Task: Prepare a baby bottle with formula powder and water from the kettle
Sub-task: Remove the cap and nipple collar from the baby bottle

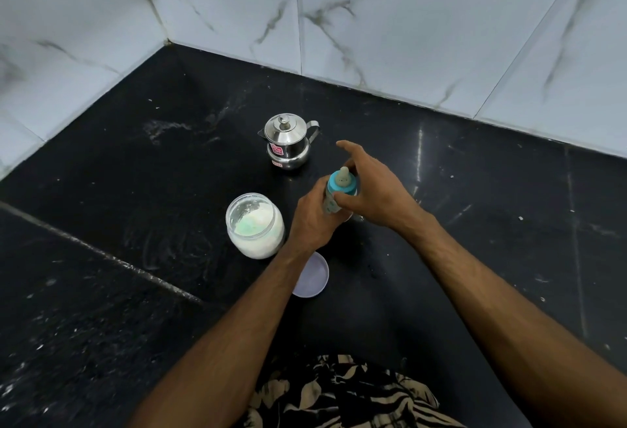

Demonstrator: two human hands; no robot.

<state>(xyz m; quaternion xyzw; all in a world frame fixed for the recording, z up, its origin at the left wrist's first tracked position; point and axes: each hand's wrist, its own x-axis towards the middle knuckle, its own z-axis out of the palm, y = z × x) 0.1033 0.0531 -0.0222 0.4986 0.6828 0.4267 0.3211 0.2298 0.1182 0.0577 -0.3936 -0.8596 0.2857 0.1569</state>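
Baby bottle point(334, 196) upright above black counter point(152, 162), near its middle, gripped at the body by left hand point(314, 220), fingers curled tight round the lower part. Teal collar at the top, pale cloudy teat standing out of it, tilted slightly toward the camera. Body clear or pale with small dark printed specks; pattern too small to make out. Base hidden behind the hands, so contact with the counter cannot be told.

Right hand point(373, 190) wrapped partly round the collar: thumb pressed just under the teal ring, palm behind, index finger stretched out straight past the teat toward kettle point(288, 144).

Kettle small, steel, lidded with a knob, spout to the left, handle to the right, standing beyond the bottle and apart from it. Pink-red sticker on its belly, a second small one lower down; lettering on both too blurred to read.

Open jar point(254, 225) of white powder just left of the left wrist, something pale green sunk in the powder. Lilac lid point(314, 275) lying flat below the jar, partly under the left forearm.
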